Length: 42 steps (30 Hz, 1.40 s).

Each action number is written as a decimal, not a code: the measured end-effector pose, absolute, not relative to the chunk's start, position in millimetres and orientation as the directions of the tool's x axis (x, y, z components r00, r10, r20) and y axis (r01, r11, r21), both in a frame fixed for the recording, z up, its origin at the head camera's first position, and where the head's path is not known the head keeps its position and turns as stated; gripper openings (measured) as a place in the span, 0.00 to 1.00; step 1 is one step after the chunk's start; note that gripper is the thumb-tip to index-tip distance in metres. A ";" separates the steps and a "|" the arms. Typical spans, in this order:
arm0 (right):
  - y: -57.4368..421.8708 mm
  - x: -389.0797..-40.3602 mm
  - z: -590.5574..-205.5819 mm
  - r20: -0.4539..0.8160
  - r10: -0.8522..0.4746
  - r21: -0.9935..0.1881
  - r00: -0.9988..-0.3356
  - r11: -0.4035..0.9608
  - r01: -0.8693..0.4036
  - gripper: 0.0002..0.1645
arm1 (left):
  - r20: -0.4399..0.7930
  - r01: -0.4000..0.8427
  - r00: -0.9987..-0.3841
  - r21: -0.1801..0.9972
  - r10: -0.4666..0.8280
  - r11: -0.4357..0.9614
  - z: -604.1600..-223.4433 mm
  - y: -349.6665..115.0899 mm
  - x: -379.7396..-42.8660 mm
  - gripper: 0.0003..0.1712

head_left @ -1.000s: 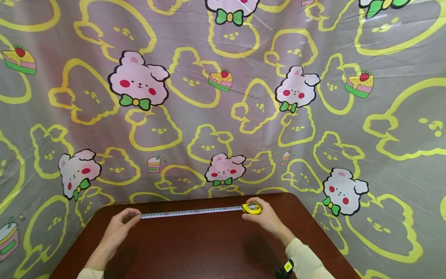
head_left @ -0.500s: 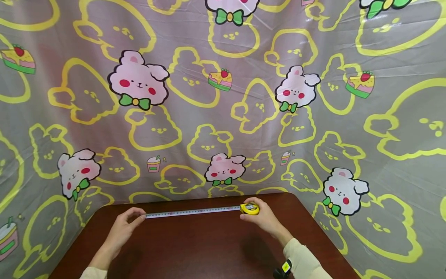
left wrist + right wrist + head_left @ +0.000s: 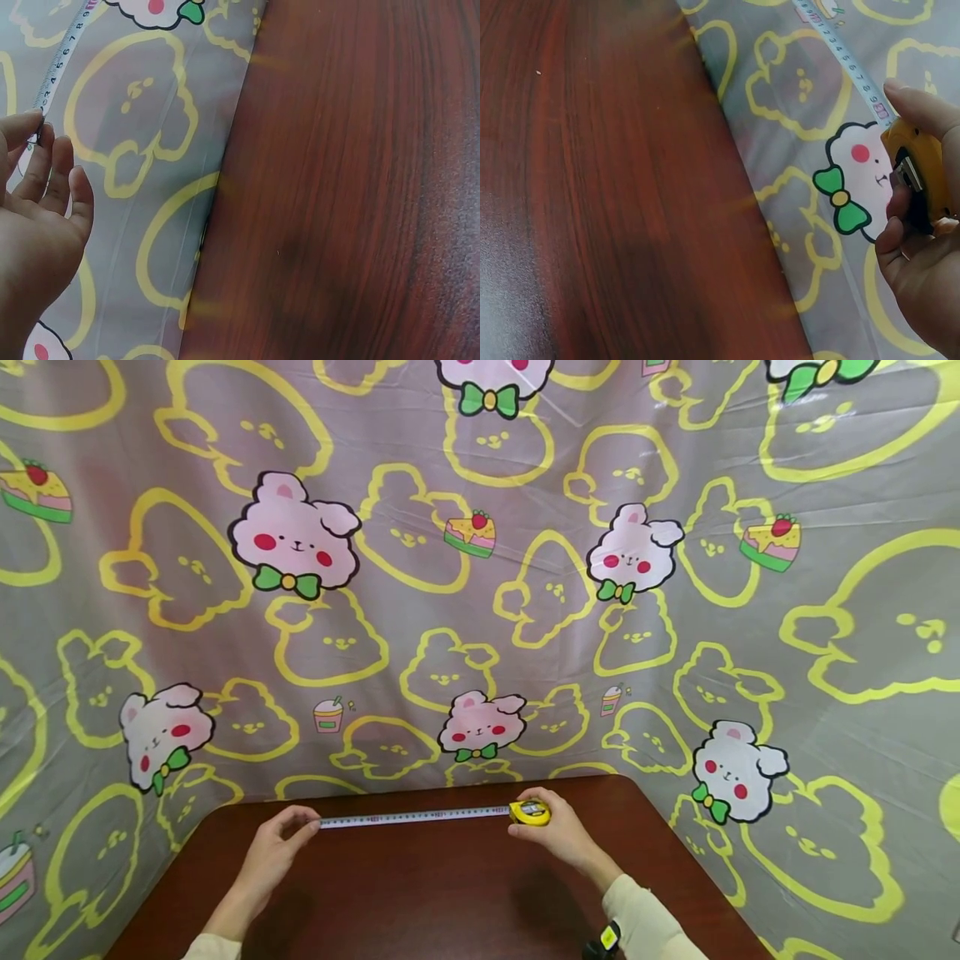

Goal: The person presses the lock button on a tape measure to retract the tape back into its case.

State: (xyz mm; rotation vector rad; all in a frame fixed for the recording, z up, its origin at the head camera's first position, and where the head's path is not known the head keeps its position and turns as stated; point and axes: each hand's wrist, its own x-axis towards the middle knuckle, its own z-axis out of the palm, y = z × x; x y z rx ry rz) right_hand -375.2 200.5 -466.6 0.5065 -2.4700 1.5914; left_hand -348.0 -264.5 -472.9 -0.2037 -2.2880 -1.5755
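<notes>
A yellow tape measure point(image 3: 531, 812) is in my right hand point(image 3: 562, 835), whose fingers and thumb grip its case; the right wrist view shows the case point(image 3: 919, 172) with its metal clip facing the palm side. From it the white blade point(image 3: 412, 817) runs out straight to the left, held above the table. My left hand point(image 3: 270, 852) pinches the blade's end between thumb and forefinger. In the left wrist view the low numbers of the blade point(image 3: 64, 56) show just past the pinching fingertips point(image 3: 30, 124), and the other fingers are loosely bent.
Below both hands lies a dark reddish-brown wooden table point(image 3: 420, 893) with rounded far corners. A grey curtain point(image 3: 405, 635) printed with yellow outlines and white bunny faces hangs behind it and along both sides. A small black device with a yellow label point(image 3: 610, 937) sits at the right wrist.
The two hands have come closer together: the left hand has moved right and the right hand slightly left. The stretch of blade showing between them has grown shorter.
</notes>
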 end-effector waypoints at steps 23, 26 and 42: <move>178.3 -372.5 -469.7 0.329 -0.249 -0.795 -0.911 0.447 -0.409 0.31 | 0.393 0.369 -0.919 0.871 -0.009 0.325 -475.9 -238.3 -351.8 0.07; 176.9 -371.2 -469.5 0.330 -0.254 -0.793 -0.909 0.448 -0.413 0.30 | 0.401 0.378 -0.916 0.865 0.001 0.330 -474.8 -234.9 -351.1 0.06; 168.5 -372.2 -473.7 0.339 -0.278 -0.791 -0.899 0.433 -0.433 0.30 | 0.406 0.395 -0.914 0.871 0.025 0.291 -468.0 -216.9 -348.4 0.05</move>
